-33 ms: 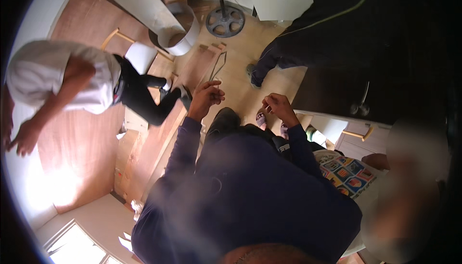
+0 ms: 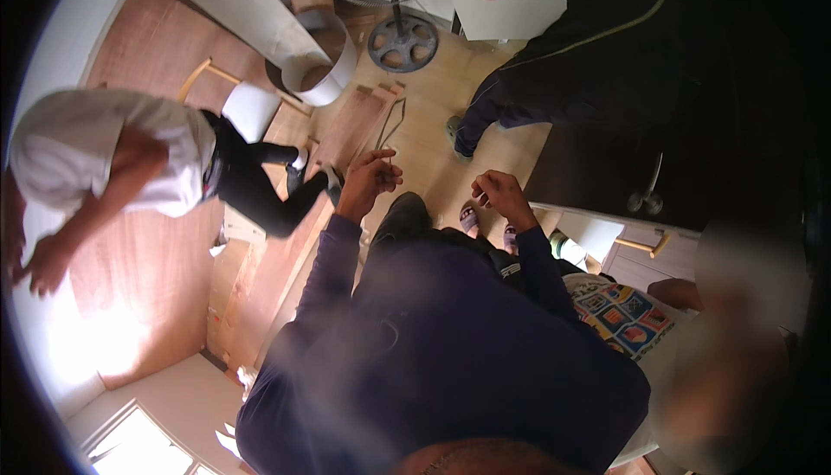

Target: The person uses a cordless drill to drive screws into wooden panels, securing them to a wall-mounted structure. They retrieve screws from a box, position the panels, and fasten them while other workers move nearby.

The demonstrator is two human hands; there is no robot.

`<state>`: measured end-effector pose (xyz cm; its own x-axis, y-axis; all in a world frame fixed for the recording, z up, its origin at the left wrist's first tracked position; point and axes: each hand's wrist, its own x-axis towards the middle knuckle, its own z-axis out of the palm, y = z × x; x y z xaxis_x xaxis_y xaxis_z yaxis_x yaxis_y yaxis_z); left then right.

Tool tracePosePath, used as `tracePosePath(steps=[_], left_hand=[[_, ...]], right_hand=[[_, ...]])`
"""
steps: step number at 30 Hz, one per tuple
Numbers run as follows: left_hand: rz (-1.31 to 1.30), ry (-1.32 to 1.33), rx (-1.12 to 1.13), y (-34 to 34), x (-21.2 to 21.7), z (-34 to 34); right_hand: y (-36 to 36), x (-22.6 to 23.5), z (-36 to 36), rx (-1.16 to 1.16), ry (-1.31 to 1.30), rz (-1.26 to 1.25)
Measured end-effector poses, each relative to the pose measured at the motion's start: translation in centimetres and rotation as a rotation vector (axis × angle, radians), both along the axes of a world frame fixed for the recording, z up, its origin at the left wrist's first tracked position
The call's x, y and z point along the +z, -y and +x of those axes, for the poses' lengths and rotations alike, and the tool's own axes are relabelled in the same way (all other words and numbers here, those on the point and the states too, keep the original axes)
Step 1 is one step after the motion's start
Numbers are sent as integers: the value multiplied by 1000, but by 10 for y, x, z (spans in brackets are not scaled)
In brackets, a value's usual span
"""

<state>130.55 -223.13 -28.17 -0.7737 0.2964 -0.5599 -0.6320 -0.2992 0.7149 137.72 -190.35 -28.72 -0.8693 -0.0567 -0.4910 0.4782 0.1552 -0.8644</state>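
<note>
My left hand (image 2: 370,184) is raised in front of my body, its fingers curled toward the thumb. A thin pale bit shows near its fingertips, too small to name. To the right, my right hand (image 2: 502,195) is up at a similar height with its fingers bent in a pinch. Whatever may be in that pinch is hidden. Beyond the left hand, a thin bent dark strip (image 2: 394,122) lies by some reddish wooden boards (image 2: 359,125); I cannot tell whether the hand touches it.
A co-worker in a white shirt (image 2: 160,150) bends forward at left. Another in dark trousers (image 2: 554,73) stands far right; a third, in a printed shirt (image 2: 628,315), is close at right. Scissors (image 2: 646,201) lie on a dark tabletop (image 2: 589,172). A fan base (image 2: 402,44) and curled white sheet (image 2: 322,86) stand beyond.
The view has shifted very slightly. The co-worker at left appears a little lower in the picture. Both my hands keep nearly the same pose.
</note>
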Motion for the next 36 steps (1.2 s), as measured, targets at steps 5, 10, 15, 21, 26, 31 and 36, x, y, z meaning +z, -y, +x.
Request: tracePosePath(steps=[5, 10, 15, 21, 26, 31, 36], left_hand=[[6, 96, -83, -46, -13, -80], [35, 124, -177, -100, -31, -200], [-29, 142, -276, -171, -5, -342], [-9, 34, -365, -257, 26, -496], [-1, -29, -524, -323, 8, -564], [-35, -150, -726, -384, -25, -592], [191, -97, -821, -479, -40, -624]], right_hand=[[-38, -14, -70, -74, -38, -46], [-64, -34, -150, -50, 154, -39], [-115, -17, -250, 1, 196, 66], [-213, -11, -327, -408, 60, 206], [-270, -5, -339, -554, 167, 174], [-299, -8, -378, -495, 244, 100], [-364, -28, -425, -339, 251, 167]])
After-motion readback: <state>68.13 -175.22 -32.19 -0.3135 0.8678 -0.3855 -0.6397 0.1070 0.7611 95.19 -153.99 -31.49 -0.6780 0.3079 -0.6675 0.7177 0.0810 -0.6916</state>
